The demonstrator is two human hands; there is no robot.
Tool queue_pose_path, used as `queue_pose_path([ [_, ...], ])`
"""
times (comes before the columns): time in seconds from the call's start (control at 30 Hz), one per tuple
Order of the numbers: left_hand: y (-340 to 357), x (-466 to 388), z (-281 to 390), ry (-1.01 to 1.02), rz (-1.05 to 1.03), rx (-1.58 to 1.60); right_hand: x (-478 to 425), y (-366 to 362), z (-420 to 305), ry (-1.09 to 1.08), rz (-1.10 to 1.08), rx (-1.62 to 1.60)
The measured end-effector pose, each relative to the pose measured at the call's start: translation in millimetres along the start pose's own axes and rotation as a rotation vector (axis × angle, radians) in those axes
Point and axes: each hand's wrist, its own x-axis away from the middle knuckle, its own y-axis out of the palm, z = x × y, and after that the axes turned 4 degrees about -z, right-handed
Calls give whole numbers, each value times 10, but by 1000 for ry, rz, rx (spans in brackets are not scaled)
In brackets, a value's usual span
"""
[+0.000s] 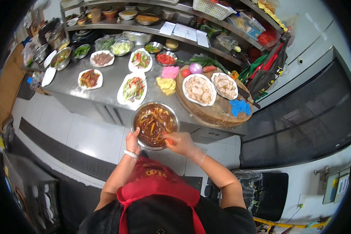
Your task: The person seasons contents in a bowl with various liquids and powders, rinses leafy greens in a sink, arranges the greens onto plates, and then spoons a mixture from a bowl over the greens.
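Observation:
My left hand [132, 142], bare with a white band on the wrist, grips the rim of a stainless steel bowl [177, 120] at the counter's front edge. Brown sauce with pale and yellow shreds [152, 127] fills much of the bowl. My right hand [180, 143], in a clear plastic glove, is closed around the orange-red handle [170, 141] of a utensil whose far end reaches into the sauce; its type is unclear. Beyond the bowl lie an oval plate of vegetable salad [132, 89], a yellow cloth [166, 85] and a pink cloth [170, 72].
On the right a round wooden chopping block [199, 112] bears two plates of sliced meat [199, 90], a red onion [196, 68], a tomato [185, 72], a blue glove or cloth [240, 108] and a knife [249, 98]. Several filled dishes stand on the steel counter [111, 79], below metal shelves [114, 27].

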Motion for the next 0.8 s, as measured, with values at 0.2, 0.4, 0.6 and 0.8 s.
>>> queue_pose_path([
  [0.2, 186, -842, -77, -76, -14, 14, -476, -185, 649, 20, -80, 74],
  [0.4, 422, -1188, -92, -30, 58, 56, -984, -310, 1239, -170, -287, 135],
  [0.6, 580, -1426, -159, 54, 86, 76, -1345, -494, 1683, -102, -243, -233],
  [0.8, 719, -1520, -332, 137, 204, 93, -1749, -478, 1976, -485, -425, -225],
])
